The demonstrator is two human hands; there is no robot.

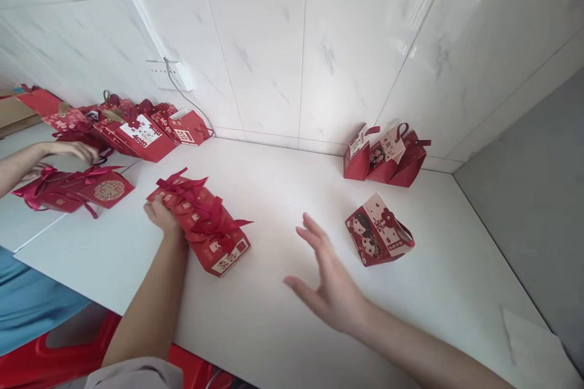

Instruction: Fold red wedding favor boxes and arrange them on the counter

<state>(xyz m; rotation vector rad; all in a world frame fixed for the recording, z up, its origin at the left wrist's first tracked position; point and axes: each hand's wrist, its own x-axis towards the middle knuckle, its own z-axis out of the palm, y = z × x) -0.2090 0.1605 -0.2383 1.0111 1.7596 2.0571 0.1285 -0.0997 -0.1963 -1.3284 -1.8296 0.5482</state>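
Observation:
My left hand (pixel 163 215) is against the far left end of a tight row of red gift boxes (pixel 201 221) tied with dark red ribbon bows. Its fingers are curled around that end and partly hidden by the boxes. White characters and a pale printed panel show on the nearest box. My right hand (pixel 335 291) hovers over the white table with its fingers spread and nothing in it. To its right, a red and cream gift box (pixel 379 232) printed with two cartoon figures lies tilted, its ribbon loop pointing right.
Small red gift boxes (pixel 385 156) stand by the tiled wall at the back right. More red boxes (pixel 141 133) are bunched at the back left near a wall socket (pixel 170 75). At left, another person's hand (pixel 68 151) is over ribboned boxes (pixel 109 188). Red stools (pixel 68 349) stand below the table.

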